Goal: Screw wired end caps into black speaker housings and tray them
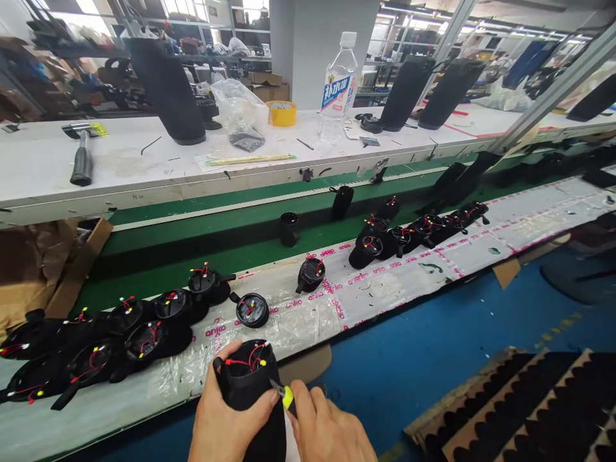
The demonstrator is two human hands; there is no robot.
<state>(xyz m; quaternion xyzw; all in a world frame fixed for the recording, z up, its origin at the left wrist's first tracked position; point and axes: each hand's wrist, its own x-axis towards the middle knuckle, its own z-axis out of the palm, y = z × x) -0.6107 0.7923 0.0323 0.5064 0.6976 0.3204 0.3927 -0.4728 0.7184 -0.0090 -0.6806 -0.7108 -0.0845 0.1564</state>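
My left hand (226,417) is wrapped round a black fabric-covered cylindrical speaker body (250,391), its open end tilted up toward me. Red wires with white and yellow connectors (250,364) show inside that end. In my right hand (327,420) is a utility knife (287,396) with a yellow and black handle. Its blade points at the upper right side of the speaker body, close to my left thumb; I cannot tell whether it touches the fabric.
More speaker bodies with red wires (151,340) stand along the plastic-covered bench (298,314). Behind it runs a green conveyor belt (231,231). The white shelf (158,170) above bears a hammer (83,157), yellow tape (282,114) and a bottle (339,86). Cardboard trays (520,410) stand lower right.
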